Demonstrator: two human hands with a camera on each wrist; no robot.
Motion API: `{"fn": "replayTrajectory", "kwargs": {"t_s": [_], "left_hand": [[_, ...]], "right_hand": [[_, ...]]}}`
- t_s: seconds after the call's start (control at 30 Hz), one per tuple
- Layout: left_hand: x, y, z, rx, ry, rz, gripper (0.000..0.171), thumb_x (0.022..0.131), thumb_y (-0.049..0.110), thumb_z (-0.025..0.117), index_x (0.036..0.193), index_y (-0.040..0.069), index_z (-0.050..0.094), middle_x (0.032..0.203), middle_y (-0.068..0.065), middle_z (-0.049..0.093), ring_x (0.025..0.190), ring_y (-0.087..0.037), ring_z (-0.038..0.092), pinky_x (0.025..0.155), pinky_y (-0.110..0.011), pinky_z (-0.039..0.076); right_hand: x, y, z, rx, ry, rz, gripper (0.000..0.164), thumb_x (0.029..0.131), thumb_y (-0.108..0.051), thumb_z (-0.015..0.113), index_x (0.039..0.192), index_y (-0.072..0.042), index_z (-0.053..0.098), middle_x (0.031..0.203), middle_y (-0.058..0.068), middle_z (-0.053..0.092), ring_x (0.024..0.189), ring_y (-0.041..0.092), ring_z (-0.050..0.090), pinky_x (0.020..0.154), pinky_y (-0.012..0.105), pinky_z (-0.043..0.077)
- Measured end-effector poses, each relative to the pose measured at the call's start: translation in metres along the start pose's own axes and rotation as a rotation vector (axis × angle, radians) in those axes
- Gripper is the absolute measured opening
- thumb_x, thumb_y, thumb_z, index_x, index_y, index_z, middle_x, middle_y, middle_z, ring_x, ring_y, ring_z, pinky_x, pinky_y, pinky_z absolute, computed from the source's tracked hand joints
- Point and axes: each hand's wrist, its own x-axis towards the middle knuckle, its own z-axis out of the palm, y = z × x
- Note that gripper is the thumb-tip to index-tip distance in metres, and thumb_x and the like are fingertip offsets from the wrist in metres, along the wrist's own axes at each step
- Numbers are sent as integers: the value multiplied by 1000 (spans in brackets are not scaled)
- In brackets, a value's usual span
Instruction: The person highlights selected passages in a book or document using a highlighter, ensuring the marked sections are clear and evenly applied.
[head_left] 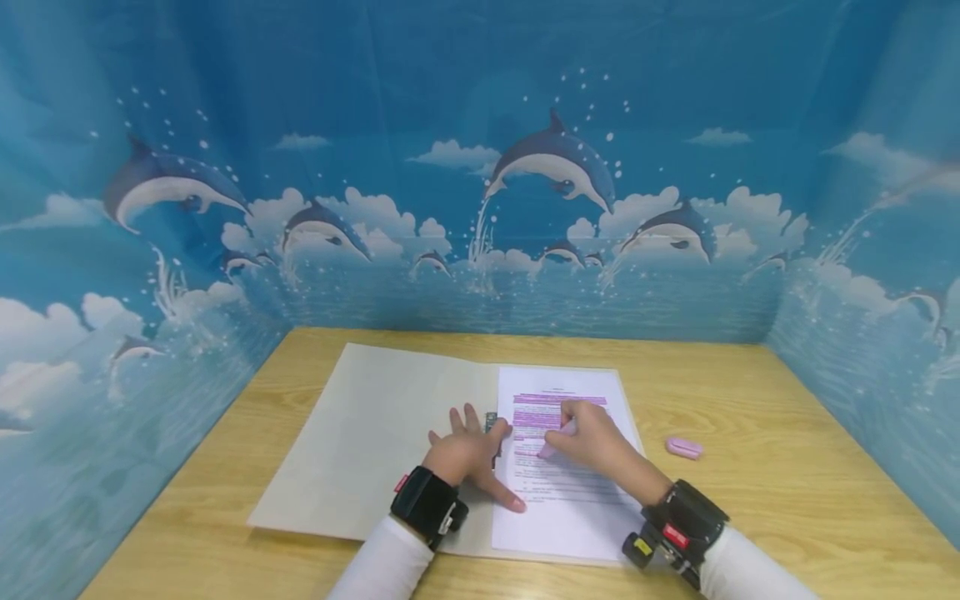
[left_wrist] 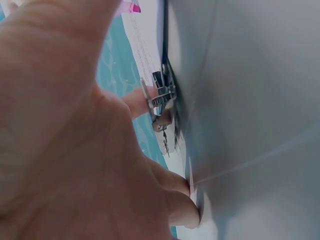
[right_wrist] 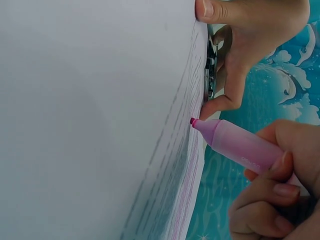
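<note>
My right hand (head_left: pixel 596 439) grips a pink highlighter (right_wrist: pixel 245 147). In the right wrist view its magenta tip meets the printed page (head_left: pixel 558 529), at the left side of the text. Purple-pink bands cover several upper lines, while the lower lines are plain. My left hand (head_left: pixel 467 456) rests with spread fingers across the inner edge of the page and the open pale folder (head_left: pixel 360 442). Thumb and index finger touch the sheet; the other fingers lie on the folder's left cover. Beneath this hand, a metal clip mechanism (left_wrist: pixel 162 95) at the folder's spine is partly covered.
The highlighter's pink cap (head_left: pixel 684 448) lies on the wooden table (head_left: pixel 787 467), right of the folder. A blue curtain (head_left: pixel 450 200) printed with dolphins surrounds the table at the back and both sides. Black camera straps (head_left: pixel 427 504) circle both wrists.
</note>
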Motion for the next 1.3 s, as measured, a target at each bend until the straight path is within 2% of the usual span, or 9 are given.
{"fn": "replayTrajectory", "kwargs": {"t_s": [0.47,0.7,1.0,1.3], "left_hand": [[1,1,-1,-4,-6,-15,120,39,74,73,142,31,30,154,-32,10,137,-53,7,101,-77,22],[0,2,-1,-18,-16,-24,120,39,73,74,142,31,30,154,-31,9,137,-52,7,102,-77,21],[-1,1,-2,-41,-12,-19,120,40,72,75,142,29,29,154,-32,8,137,-53,5,101,-78,19],[-1,2,-2,-50,-23,-18,120,40,71,76,142,29,28,154,-32,6,137,-53,3,102,-78,18]], "right_hand": [[-8,14,-12,-11,0,40,26,71,-16,68,61,-11,45,54,-1,40,47,12,38,42,23,30],[-10,21,-19,-22,14,22,27,71,-16,68,62,-11,43,55,-1,37,48,11,37,43,22,30],[-13,31,-27,-19,12,52,28,73,-16,67,63,-10,43,57,0,38,49,12,39,43,22,32],[-18,42,-36,-29,37,44,27,72,-13,67,62,-10,42,57,0,37,51,12,37,41,21,29]]}}
